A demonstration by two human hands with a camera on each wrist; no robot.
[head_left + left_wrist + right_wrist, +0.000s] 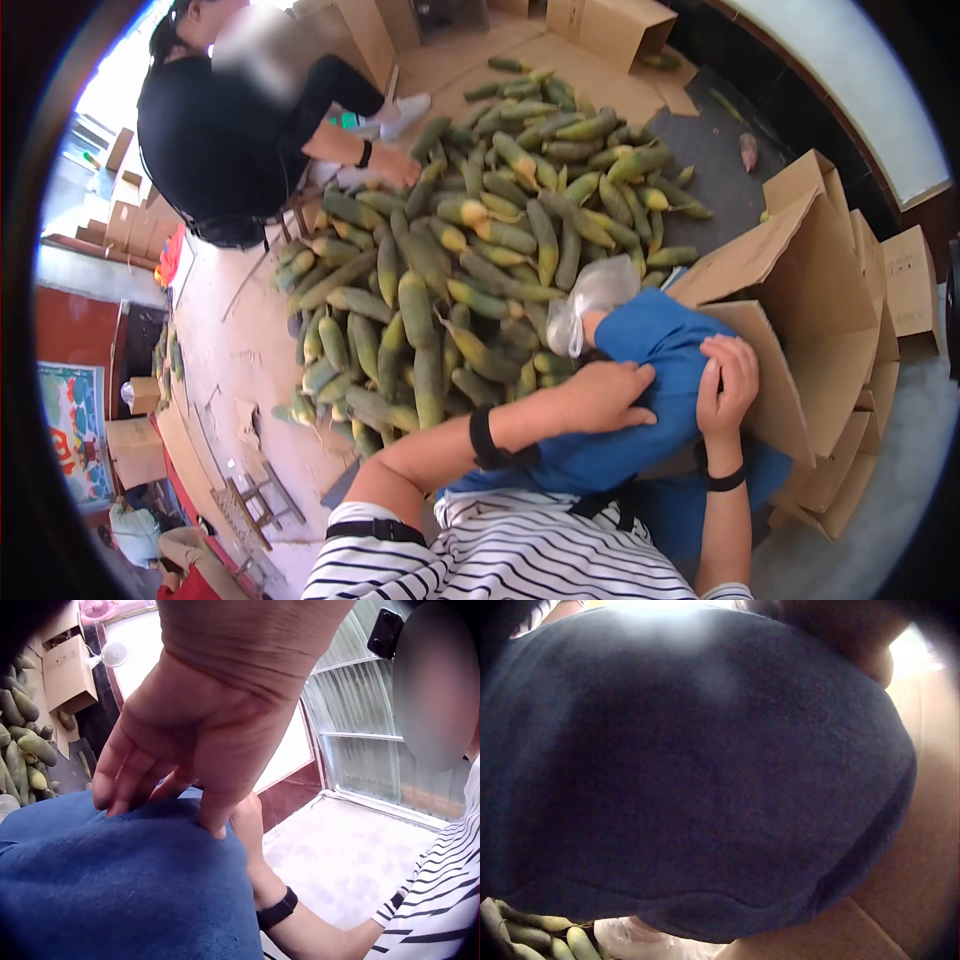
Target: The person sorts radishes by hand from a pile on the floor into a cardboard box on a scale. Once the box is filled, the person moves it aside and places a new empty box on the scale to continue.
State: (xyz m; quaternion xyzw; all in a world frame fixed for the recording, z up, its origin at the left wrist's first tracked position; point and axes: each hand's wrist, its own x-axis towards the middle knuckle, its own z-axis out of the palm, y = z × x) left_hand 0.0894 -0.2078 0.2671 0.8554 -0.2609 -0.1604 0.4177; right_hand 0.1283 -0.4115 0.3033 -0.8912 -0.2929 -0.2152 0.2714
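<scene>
Both of the person's hands rest on a bent knee in blue trousers (650, 345). The left hand (605, 395) lies across the top of the thigh; in the left wrist view its bent fingertips touch the blue cloth (135, 877). Beside the knee's outer side is the right hand (728, 385), thumb and fingers loosely set on the fabric. Neither hand holds anything. In the right wrist view, blue cloth (697, 772) fills most of the picture. A large heap of long green radishes (480, 250) lies in front of the knee, and clear plastic (600, 290) wraps the foot.
Open cardboard boxes (790, 300) stand close against the right knee. Another cardboard box (610, 30) is behind the heap. A person in black (220, 140) sits at the left, one hand (395, 165) at the radishes. A wooden stool (265, 500) lies at lower left.
</scene>
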